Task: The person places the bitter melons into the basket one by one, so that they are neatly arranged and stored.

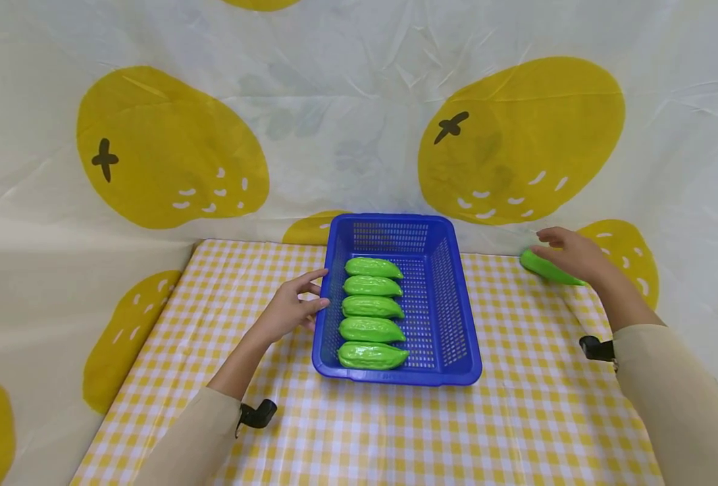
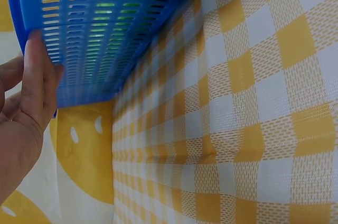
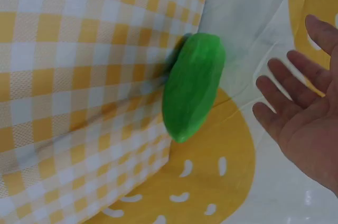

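A blue plastic basket (image 1: 469,331) holds several bumpy green bitter gourds (image 1: 372,307), lined up in a column along its left side with their pointed tips to the right. My left hand (image 1: 288,307) is at the basket's left rim, thumb and fingers extended against it; in the left wrist view its fingers (image 2: 34,76) touch the outer wall. Over at the right, another green gourd (image 1: 550,270) lies on the table near the back edge. Above it hovers my right hand (image 1: 571,251). In the right wrist view, that hand's fingers are spread, apart from the gourd (image 3: 194,86).
A yellow-and-white checked cloth (image 1: 359,432) covers the table. Behind the table and at its sides hangs a pale sheet (image 1: 346,135) printed with large yellow fruit. The basket's back end is close to this sheet. A black wrist camera (image 1: 258,413) sits on the left sleeve.
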### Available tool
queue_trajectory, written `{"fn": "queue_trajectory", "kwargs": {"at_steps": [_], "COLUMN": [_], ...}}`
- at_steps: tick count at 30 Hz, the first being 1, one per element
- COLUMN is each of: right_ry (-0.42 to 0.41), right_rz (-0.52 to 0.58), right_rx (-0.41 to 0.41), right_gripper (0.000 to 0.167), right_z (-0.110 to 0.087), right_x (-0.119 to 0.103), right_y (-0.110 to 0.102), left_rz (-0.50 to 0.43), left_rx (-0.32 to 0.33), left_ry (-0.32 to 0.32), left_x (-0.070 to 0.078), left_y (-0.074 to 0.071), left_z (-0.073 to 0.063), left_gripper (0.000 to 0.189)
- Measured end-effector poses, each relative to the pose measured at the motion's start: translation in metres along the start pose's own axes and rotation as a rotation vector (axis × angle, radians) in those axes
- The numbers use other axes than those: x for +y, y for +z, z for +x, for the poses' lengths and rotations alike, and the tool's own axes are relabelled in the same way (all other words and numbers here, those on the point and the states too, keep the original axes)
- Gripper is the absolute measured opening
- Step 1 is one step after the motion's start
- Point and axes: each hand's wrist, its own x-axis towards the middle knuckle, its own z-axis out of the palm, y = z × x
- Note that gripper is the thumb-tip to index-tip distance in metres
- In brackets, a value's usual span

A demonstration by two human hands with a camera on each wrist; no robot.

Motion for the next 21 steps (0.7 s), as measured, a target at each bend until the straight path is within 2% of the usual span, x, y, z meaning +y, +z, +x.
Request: {"fn": "queue_trajectory", "kwargs": {"at_steps": [9,16,21], "right_ry": [0.087,0.149,0.162], "right_rz": [-0.087,-0.062,-0.046], "right_rx": [-0.007,-0.032,-0.017], "right_gripper": [0.080,0.090,0.091], "right_z": [-0.001,-0.001,0.000], "right_x": [0.035,0.056,0.066], "right_y": [0.003,0.012,0.019], "left_rz": [0.004,0.007,0.023], "left_rx": [0.005,0.006,0.008], "left_ry": [-0.005,-0.009,0.000], "left_x": [0.003,0.002,0.002], "left_y": [0.004,0.004,0.003], "left_z": [0.001,0.001,0.000], "left_gripper": [0.064,0.064,0.064]}}
